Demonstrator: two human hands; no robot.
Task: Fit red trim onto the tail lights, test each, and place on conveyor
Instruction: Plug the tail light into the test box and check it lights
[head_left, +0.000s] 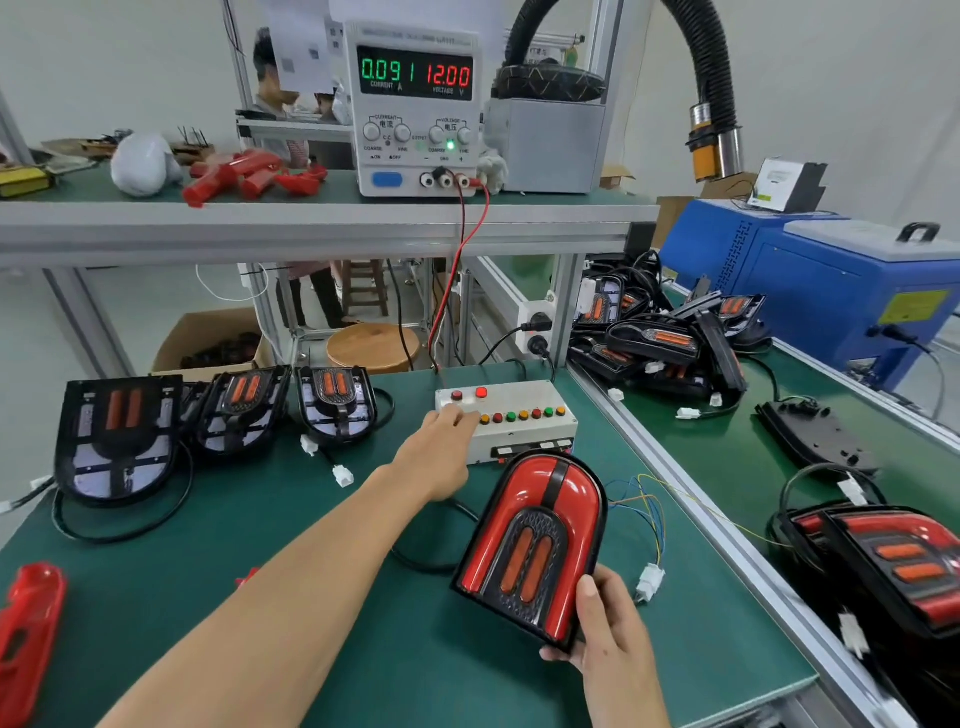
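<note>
Right hand (605, 631) grips my trimmed tail light (532, 545) by its lower corner, tilted up off the green bench (363, 639) | left hand (441, 457) reaches to the test box (511, 415), fingers on its left buttons, holding nothing | untrimmed lights (228, 410) rowed far left | supply (415, 109) reads 0.091 A, 12.00 V | finished light (893, 566) on conveyor (727, 457) at right

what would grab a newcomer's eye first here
The glossy red-trimmed tail light, held upright at centre right by the right hand, stands out first. Behind it, the left hand touches the white button box, and the power supply on the shelf glows green and red.
</note>
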